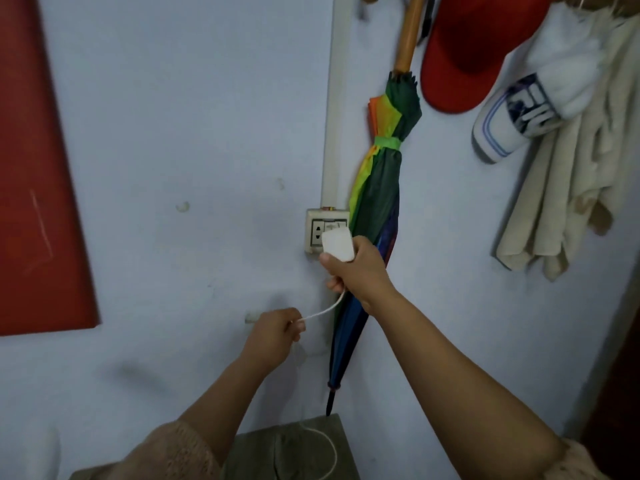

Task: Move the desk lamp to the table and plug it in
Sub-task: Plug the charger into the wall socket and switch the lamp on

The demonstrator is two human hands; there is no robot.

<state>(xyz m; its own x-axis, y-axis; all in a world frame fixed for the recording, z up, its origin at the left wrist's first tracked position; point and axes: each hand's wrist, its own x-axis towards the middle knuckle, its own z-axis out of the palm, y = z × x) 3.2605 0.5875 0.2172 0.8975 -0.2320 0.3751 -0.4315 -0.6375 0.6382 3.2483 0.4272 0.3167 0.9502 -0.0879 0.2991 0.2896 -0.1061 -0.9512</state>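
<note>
My right hand (pixel 360 271) grips a white plug adapter (pixel 337 244) and holds it right at the wall socket (pixel 317 233); whether its pins are in the socket I cannot tell. A thin white cord (pixel 323 311) runs from under the adapter down to my left hand (pixel 275 332), which pinches it below and left of the socket. More of the cord loops over the grey-brown table (pixel 263 448) at the bottom edge. The lamp itself is out of view.
A folded rainbow umbrella (pixel 375 216) hangs just right of the socket, touching my right wrist. A red cap (pixel 474 53), a white cap (pixel 512 123) and a cream cloth (pixel 568 188) hang at upper right. A red panel (pixel 34 168) covers the left wall.
</note>
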